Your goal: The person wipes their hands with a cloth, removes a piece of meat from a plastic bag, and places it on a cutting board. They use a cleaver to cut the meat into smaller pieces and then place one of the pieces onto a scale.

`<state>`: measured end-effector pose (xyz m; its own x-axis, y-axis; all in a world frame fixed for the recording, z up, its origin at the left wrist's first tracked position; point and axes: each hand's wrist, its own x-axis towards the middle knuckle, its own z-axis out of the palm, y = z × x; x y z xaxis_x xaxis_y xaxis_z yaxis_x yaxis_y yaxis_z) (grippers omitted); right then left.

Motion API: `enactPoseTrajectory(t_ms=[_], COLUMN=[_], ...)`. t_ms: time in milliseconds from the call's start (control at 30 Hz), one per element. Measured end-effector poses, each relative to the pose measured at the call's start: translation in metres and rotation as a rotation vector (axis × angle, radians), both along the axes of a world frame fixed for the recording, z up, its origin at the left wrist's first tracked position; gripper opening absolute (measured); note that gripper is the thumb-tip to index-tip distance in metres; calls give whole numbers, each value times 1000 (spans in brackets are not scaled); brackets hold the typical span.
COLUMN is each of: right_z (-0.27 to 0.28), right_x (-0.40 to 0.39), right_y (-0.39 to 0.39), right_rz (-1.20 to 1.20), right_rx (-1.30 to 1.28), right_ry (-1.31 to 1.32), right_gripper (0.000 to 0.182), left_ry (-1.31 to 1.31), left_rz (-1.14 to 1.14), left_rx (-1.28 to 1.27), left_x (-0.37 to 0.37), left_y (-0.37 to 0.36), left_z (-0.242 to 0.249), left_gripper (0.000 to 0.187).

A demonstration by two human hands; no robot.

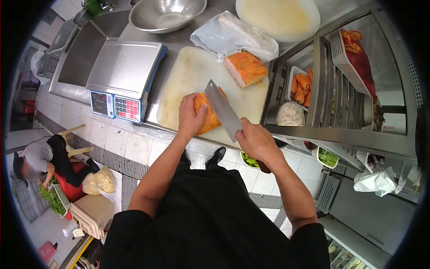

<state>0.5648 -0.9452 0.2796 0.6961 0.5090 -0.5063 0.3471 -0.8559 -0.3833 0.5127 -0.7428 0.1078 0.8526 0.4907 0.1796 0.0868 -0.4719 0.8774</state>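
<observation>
My right hand (256,138) is wrapped round the handle of a cleaver (222,110). The blade slants up and left over an orange-skinned piece of meat (208,120), overlapping its right side in this view. Holding that piece from the left is my left hand (191,115), fingers bent against it and thumb along its top. Both lie over a pale cutting board (179,85). A second orange-skinned block of meat (246,67), pale on its cut side, rests at the board's upper right, against a white plastic bag (235,36) with something pale inside.
Left of the board stands a digital scale (125,69), beside a sink (85,62). A colander (168,13) and a round board (277,18) sit behind. On the right, a metal rack (340,132) holds carrots (302,88) and a white tub (290,114). Another person (42,157) sits lower left.
</observation>
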Motion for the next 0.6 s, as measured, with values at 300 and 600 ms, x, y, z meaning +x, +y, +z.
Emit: enactPoseTrajectory(t_ms=[300,600], right_z=[18,34], right_x=[48,70], right_y=[68,89], right_rz=[23,136], right_rx=[-89,-165], right_ry=[216,244], right_gripper=[33,55], left_ry=[-21,-26], left_rz=[-4,43], left_rx=[1,-40], left_x=[0,-3], left_y=[-2,-4], left_z=[1,-4], left_gripper=[44,44])
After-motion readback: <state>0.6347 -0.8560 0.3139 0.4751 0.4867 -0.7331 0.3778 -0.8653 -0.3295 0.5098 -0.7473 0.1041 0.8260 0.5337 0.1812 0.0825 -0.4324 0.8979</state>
